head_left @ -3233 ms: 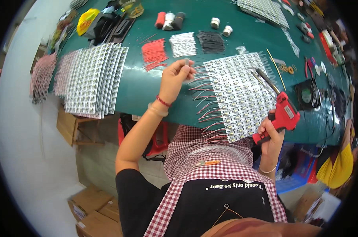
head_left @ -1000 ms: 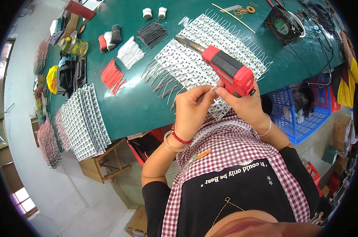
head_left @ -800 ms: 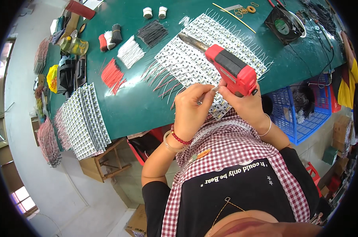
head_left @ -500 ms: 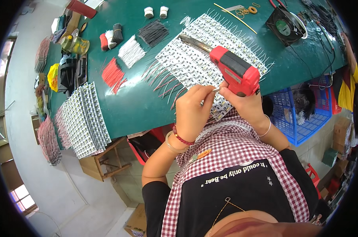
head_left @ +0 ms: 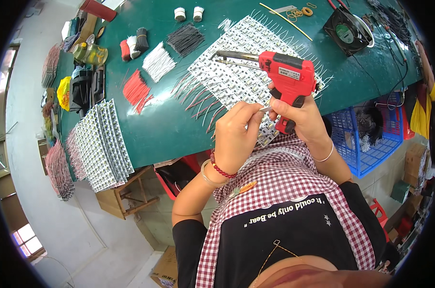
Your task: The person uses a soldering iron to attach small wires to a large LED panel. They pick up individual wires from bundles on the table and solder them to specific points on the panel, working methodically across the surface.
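Note:
My right hand is wrapped round the grip of a red and black soldering gun. The gun's long metal tip points left, over a large white sheet of small circuit boards. My left hand is closed in a pinch at the sheet's near edge. A small pale sliver shows between its fingertips and my right fingers; its kind cannot be made out. Red and white wires stick out along the sheet's left side, and more wires fringe its far right side.
On the green table lie red wires, white wires and black wires. Stacked circuit-board sheets overhang the left edge. A black fan stands at the far right, above a blue crate.
The soldering gun has turned in my right hand: its side now faces up and its tip lies more level, slightly lower. My left hand keeps its pinch in nearly the same place.

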Tool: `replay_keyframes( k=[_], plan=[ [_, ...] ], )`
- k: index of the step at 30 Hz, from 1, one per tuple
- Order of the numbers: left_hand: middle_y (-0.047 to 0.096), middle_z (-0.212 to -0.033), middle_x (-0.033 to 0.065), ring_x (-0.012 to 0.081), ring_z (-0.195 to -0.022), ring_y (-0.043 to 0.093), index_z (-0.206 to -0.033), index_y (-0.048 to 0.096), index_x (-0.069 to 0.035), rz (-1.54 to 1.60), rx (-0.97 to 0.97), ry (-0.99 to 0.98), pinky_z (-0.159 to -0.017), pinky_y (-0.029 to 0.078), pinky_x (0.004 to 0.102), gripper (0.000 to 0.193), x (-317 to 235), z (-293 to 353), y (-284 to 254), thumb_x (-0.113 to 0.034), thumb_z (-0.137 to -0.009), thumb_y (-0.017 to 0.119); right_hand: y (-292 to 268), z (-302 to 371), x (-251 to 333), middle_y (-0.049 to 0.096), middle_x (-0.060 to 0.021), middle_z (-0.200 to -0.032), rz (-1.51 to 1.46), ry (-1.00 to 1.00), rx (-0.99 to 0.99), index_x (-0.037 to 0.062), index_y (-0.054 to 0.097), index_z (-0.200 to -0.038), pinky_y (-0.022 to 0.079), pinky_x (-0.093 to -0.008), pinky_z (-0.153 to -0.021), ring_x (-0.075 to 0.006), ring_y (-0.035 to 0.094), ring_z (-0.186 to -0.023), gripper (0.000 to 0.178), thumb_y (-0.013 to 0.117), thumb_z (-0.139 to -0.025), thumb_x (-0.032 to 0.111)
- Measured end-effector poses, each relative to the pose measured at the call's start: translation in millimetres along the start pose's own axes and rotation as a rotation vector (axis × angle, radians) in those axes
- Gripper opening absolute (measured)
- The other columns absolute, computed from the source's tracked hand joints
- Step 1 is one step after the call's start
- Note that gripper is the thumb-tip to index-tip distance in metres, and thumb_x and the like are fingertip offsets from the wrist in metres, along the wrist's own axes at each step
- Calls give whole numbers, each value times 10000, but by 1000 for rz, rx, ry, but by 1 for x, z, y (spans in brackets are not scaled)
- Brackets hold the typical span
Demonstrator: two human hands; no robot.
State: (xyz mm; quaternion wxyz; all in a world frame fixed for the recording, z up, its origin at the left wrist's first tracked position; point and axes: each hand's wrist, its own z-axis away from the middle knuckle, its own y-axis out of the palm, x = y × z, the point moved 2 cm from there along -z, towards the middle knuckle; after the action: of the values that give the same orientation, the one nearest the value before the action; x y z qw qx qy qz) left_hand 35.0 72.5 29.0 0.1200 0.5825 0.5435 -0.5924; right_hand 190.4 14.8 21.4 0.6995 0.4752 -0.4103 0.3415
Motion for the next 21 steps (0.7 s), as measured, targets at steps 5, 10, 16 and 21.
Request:
replay_keyframes(
  k=[5, 10, 16, 21],
  plan=[
    [602, -746, 125, 261, -609, 593, -905, 652, 8, 56, 0, -38, -548, 448, 344, 87, 2, 1, 2, 4, -819, 663, 0, -1, -2, 621, -52, -842, 6, 22, -1, -47, 559, -1172, 516, -285, -674, -142, 632, -728, 390, 720, -849, 103],
    [618, -728, 107, 197, -629, 594, -887, 667, 11, 95, 2, -106, -575, 451, 295, 63, 3, 3, 2, -16, -830, 666, 3, 1, -3, 617, -59, -855, -10, 10, 13, -50, 535, -1184, 513, -286, -685, -148, 630, -730, 397, 708, -857, 93],
    [614, -783, 148, 311, -678, 606, -895, 648, -9, -182, -125, 40, -604, 476, 360, 59, 36, -11, -19, -9, -836, 643, -9, 1, -2, 619, -84, -859, -28, -71, -5, -13, 504, -1218, 512, -290, -676, -163, 619, -738, 372, 647, -911, 143],
    [591, -846, 127, 312, -798, 574, -877, 638, -3, -442, -227, 118, -695, 470, 378, 40, 104, -43, -69, -22, -844, 627, -22, -5, 24, 634, -87, -786, 63, -82, -71, -23, 505, -1226, 538, -308, -646, -162, 630, -683, 376, 605, -952, 216]
  ],
)
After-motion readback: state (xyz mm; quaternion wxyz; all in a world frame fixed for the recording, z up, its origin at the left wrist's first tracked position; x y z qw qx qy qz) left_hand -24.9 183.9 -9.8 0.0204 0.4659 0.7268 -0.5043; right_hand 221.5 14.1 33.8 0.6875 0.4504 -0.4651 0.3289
